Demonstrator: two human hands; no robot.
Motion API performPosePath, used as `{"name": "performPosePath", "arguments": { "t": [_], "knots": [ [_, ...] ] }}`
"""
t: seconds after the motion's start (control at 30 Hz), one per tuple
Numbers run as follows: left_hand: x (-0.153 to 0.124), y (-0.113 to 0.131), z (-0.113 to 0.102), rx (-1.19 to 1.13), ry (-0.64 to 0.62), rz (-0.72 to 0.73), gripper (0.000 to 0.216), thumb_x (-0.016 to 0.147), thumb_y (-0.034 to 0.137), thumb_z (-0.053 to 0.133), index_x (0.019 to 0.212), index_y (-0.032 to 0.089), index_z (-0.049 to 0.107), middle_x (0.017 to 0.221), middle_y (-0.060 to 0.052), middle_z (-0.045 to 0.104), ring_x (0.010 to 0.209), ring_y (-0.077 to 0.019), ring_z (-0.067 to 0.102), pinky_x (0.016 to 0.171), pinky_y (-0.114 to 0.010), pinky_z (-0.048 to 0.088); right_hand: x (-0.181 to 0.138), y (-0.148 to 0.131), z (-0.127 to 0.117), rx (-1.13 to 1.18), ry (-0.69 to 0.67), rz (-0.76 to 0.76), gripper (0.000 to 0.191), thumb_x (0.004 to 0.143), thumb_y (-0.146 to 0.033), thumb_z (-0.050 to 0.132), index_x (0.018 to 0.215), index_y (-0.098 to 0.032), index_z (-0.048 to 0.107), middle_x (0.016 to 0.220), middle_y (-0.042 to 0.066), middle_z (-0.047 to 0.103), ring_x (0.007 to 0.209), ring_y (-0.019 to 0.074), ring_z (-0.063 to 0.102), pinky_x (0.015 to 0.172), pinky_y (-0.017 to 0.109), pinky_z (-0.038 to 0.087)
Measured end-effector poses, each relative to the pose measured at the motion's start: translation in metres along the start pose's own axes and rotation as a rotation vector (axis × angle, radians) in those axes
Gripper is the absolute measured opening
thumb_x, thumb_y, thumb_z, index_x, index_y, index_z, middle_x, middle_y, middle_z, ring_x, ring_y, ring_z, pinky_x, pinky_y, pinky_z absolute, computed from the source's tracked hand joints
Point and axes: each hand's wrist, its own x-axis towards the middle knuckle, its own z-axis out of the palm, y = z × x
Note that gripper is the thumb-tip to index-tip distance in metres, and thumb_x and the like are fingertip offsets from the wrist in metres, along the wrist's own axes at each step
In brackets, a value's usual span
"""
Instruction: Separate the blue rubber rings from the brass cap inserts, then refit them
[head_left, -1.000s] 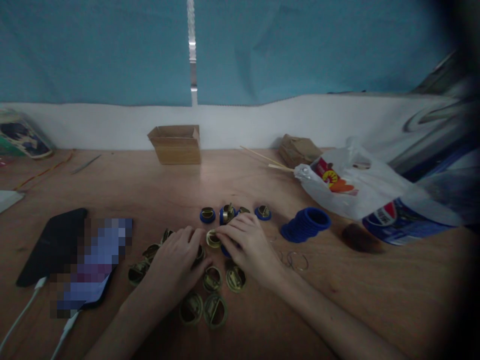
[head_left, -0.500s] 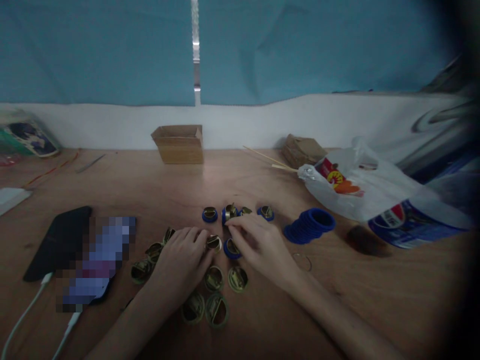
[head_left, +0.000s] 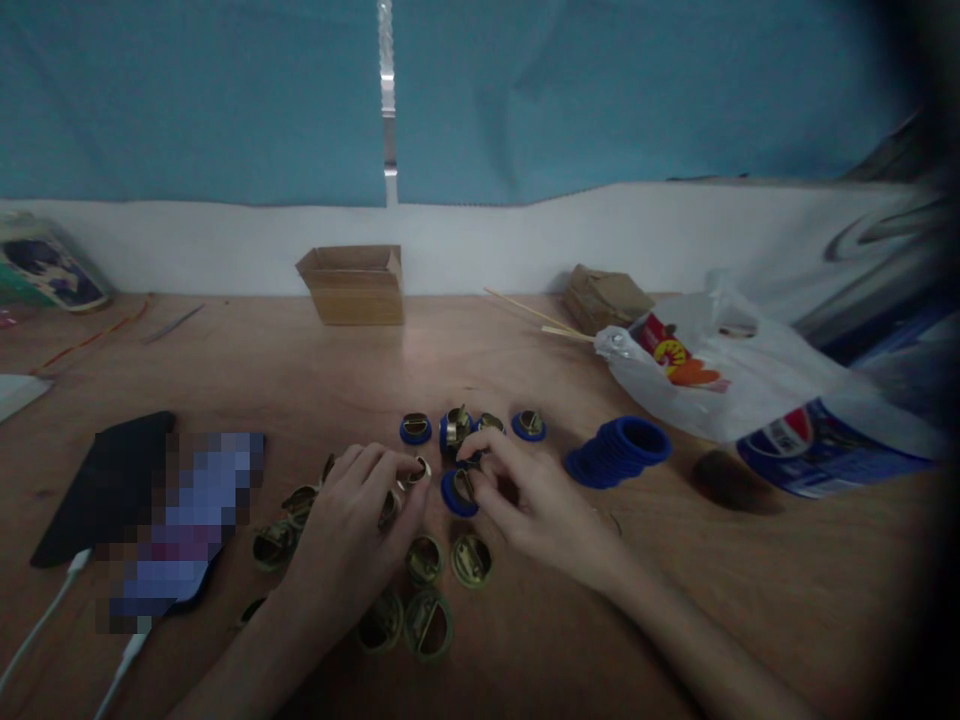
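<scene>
My left hand (head_left: 346, 520) curls over the wooden table (head_left: 465, 350), its fingertips pinched on a small brass round fitting (head_left: 417, 472) lifted slightly. My right hand (head_left: 534, 500) is beside it with fingers bent, gripping a blue-ringed brass fitting (head_left: 457, 492). Several loose brass fittings (head_left: 427, 600) lie under and in front of both hands. A row of blue-ringed fittings (head_left: 415, 428) stands just beyond the fingers. A stack of blue rings (head_left: 619, 450) lies to the right.
A black phone case (head_left: 105, 485) and a phone with white cables lie at the left. An open cardboard box (head_left: 352, 285) stands at the back wall. A white plastic bag (head_left: 720, 375), a brown packet (head_left: 604, 298) and thin sticks lie at the right.
My left hand has lifted a brass fitting off the table. My right hand drew back from the row and closed on the blue-ringed fitting.
</scene>
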Motion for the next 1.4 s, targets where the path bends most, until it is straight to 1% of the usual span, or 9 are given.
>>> {"name": "performPosePath", "arguments": {
  "t": [0.07, 0.17, 0.27, 0.4, 0.57, 0.67, 0.87, 1.1, 1.4],
  "knots": [
    [0.0, 0.004, -0.005, -0.144, -0.021, -0.066, 0.011, 0.093, 0.025, 0.053, 0.091, 0.02, 0.063, 0.085, -0.004, 0.068, 0.08, -0.0222, 0.062, 0.071, -0.037, 0.049, 0.0, -0.005, -0.004, 0.2, 0.051, 0.049, 0.011, 0.095, -0.021, 0.043, 0.105, -0.023, 0.048, 0.057, -0.009, 0.044, 0.047, 0.0111, 0.045, 0.044, 0.023, 0.032],
    [0.002, 0.011, -0.013, -0.475, -0.173, -0.224, 0.023, 0.098, 0.033, 0.047, 0.102, 0.022, 0.067, 0.089, -0.003, 0.071, 0.079, -0.0191, 0.065, 0.072, -0.032, 0.051, -0.001, -0.01, -0.002, 0.405, 0.065, 0.051, 0.014, 0.097, -0.028, 0.044, 0.11, -0.023, 0.045, 0.059, -0.008, 0.047, 0.049, 0.0112, 0.05, 0.045, 0.022, 0.037],
    [0.005, 0.015, -0.017, -0.811, -0.295, -0.354, 0.03, 0.099, 0.037, 0.044, 0.113, 0.022, 0.066, 0.098, -0.003, 0.073, 0.084, -0.0175, 0.067, 0.078, -0.03, 0.052, -0.003, -0.011, 0.008, 0.383, 0.076, 0.017, 0.016, 0.096, -0.027, 0.048, 0.112, -0.024, 0.046, 0.06, -0.007, 0.052, 0.05, 0.0113, 0.055, 0.047, 0.023, 0.041],
    [0.006, 0.016, -0.014, -1.057, -0.309, -0.418, 0.026, 0.096, 0.034, 0.052, 0.114, 0.022, 0.065, 0.112, -0.005, 0.072, 0.099, -0.0194, 0.067, 0.088, -0.031, 0.051, -0.006, -0.01, 0.017, 0.316, 0.074, -0.036, 0.029, 0.092, -0.025, 0.058, 0.118, -0.026, 0.046, 0.062, -0.007, 0.056, 0.051, 0.0107, 0.055, 0.047, 0.022, 0.04],
    [0.006, 0.015, -0.01, -1.153, -0.323, -0.429, 0.02, 0.092, 0.026, 0.059, 0.111, 0.019, 0.063, 0.11, -0.006, 0.071, 0.104, -0.0201, 0.065, 0.089, -0.031, 0.05, -0.007, -0.011, 0.018, 0.358, -0.095, -0.034, 0.046, 0.091, -0.022, 0.06, 0.13, -0.029, 0.036, 0.068, -0.007, 0.054, 0.056, 0.0111, 0.054, 0.048, 0.022, 0.039],
    [0.005, 0.016, -0.01, -1.169, -0.33, -0.427, 0.021, 0.091, 0.024, 0.06, 0.111, 0.019, 0.06, 0.109, -0.005, 0.07, 0.104, -0.0196, 0.065, 0.089, -0.03, 0.049, -0.008, -0.012, 0.018, 0.414, -0.109, -0.029, 0.05, 0.09, -0.02, 0.06, 0.131, -0.028, 0.034, 0.068, -0.008, 0.05, 0.055, 0.0104, 0.051, 0.048, 0.021, 0.037],
    [0.003, 0.013, -0.01, -1.031, -0.282, -0.417, 0.017, 0.096, 0.028, 0.05, 0.109, 0.022, 0.059, 0.101, -0.003, 0.069, 0.092, -0.0168, 0.065, 0.076, -0.027, 0.051, -0.006, -0.014, 0.018, 0.578, 0.0, 0.04, 0.044, 0.088, -0.018, 0.058, 0.127, -0.024, 0.038, 0.06, -0.012, 0.042, 0.051, 0.009, 0.047, 0.05, 0.022, 0.038],
    [0.004, 0.012, -0.009, -1.025, -0.26, -0.365, 0.02, 0.098, 0.027, 0.05, 0.116, 0.023, 0.056, 0.119, -0.004, 0.065, 0.106, -0.017, 0.061, 0.093, -0.03, 0.048, 0.0, -0.008, 0.02, 0.455, 0.19, 0.056, 0.019, 0.085, -0.021, 0.062, 0.103, -0.022, 0.056, 0.066, -0.007, 0.045, 0.057, 0.0104, 0.047, 0.053, 0.025, 0.041],
    [0.003, 0.009, -0.006, -1.103, -0.267, -0.273, 0.022, 0.095, 0.021, 0.057, 0.117, 0.023, 0.054, 0.124, -0.005, 0.062, 0.115, -0.0186, 0.058, 0.1, -0.032, 0.045, -0.001, -0.001, 0.025, 0.272, 0.254, 0.013, 0.013, 0.089, -0.022, 0.061, 0.102, -0.024, 0.059, 0.076, -0.003, 0.053, 0.064, 0.0127, 0.053, 0.059, 0.028, 0.044]
  ]
}}
